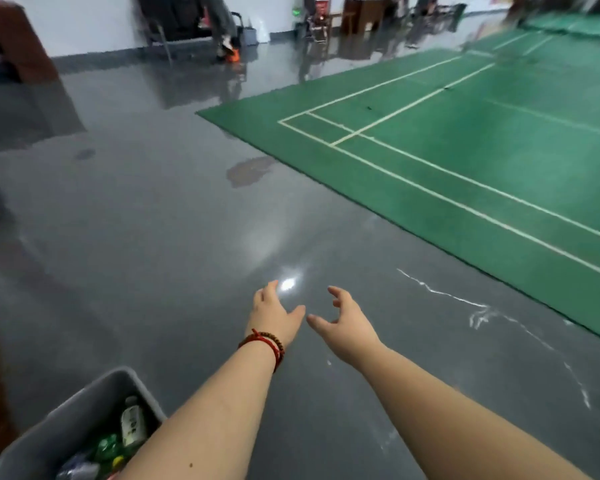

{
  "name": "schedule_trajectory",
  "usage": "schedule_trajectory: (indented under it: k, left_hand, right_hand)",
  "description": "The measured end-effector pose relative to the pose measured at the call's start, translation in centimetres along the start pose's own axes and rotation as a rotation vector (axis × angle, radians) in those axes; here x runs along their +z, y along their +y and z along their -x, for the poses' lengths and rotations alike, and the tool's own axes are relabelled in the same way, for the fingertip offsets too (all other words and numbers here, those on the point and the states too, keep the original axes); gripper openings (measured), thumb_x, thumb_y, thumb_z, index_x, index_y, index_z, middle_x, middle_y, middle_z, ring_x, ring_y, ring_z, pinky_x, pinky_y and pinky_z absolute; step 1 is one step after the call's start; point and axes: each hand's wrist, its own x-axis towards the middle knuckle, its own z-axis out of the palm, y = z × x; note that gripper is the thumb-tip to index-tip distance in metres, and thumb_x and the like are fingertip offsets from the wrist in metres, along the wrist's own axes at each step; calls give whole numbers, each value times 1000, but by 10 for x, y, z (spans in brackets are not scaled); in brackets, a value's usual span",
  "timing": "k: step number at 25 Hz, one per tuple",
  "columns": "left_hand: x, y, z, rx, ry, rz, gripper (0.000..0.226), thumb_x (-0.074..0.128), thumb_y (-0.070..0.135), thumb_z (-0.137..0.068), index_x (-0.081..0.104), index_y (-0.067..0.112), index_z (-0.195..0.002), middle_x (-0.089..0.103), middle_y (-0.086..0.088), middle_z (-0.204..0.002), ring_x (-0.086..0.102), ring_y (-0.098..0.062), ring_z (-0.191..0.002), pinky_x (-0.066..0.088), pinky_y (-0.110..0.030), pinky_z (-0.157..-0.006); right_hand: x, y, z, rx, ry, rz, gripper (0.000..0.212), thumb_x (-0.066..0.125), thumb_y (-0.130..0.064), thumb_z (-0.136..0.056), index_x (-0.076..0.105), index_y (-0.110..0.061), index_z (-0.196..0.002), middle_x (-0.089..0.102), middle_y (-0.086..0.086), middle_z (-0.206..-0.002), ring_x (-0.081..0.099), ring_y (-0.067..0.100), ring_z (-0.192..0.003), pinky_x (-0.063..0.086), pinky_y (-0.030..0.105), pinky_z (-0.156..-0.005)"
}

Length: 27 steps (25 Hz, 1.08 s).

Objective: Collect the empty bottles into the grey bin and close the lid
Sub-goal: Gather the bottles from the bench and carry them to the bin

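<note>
An indoor sports hall is shown: a green badminton court mat (465, 150) marked with white lines is laid over a glossy grey floor (136, 220), and chairs (194, 26) and wooden furniture (364, 12) are lined along the far wall.

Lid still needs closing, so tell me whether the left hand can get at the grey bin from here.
Probably yes: the left hand hangs empty over bare floor, and the grey bin sits open beside that forearm, nothing between. No lid is visible.
</note>
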Motion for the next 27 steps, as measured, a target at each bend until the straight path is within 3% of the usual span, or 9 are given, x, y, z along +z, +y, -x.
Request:
schedule_trajectory:
  k: [6, 11, 15, 19, 22, 27]
  left_hand:
    - [251, 199, 74, 364, -370, -112, 72, 62, 35, -84, 26, 16, -144, 27, -9, -148, 41, -26, -129, 34, -34, -104]
    - [429, 311, 180, 578, -664, -230, 74, 57, 41, -86, 20, 18, -146, 17, -8, -153, 35, -26, -134, 33, -37, -106]
    - [514, 365, 210, 693, -757, -257, 74, 55, 43, -85, 19, 21, -146, 15, -4, -154, 36, -26, -133, 35, -37, -105]
    - [585, 395, 163, 734, -799, -390, 73, 53, 41, -86, 17, 21, -146, 11, -3, -155, 32, -26, -136, 34, -37, -106]
    - [631, 426, 117, 739, -792, -570, 73, 50, 42, -87, 15, 20, -147, 8, -5, -156, 33, -27, -135, 37, -38, -105]
    - [728, 515, 114, 887, -802, -590, 70, 52, 39, -88, 19, 18, -146, 12, -8, -155, 36, -30, -133, 36, -39, -104]
  right_hand:
    - [-262, 184, 60, 268, 492, -58, 76, 61, -49, -81, 22, -33, -144, 36, -1, -146, 54, 22, -114, 45, 30, -78]
    - [-411, 309, 141, 498, 708, 14, 76, 60, -48, -81, 21, -32, -144, 32, 0, -149, 54, 22, -116, 46, 32, -80]
    - [-478, 368, 149, 612, 830, -65, 75, 61, -46, -81, 22, -32, -144, 30, -2, -150, 52, 21, -118, 44, 31, -78]
    - [-504, 418, 117, 690, 826, -111, 72, 56, -44, -84, 19, -34, -145, 25, -6, -150, 55, 18, -104, 46, 30, -75]
    - [-545, 439, 99, 757, 803, -124, 71, 54, -44, -86, 15, -36, -145, 22, -7, -151, 54, 17, -107, 50, 29, -76]
    - [-642, 481, 98, 834, 973, -60, 70, 54, -44, -86, 16, -36, -144, 26, -10, -146, 54, 9, -89, 44, 22, -64]
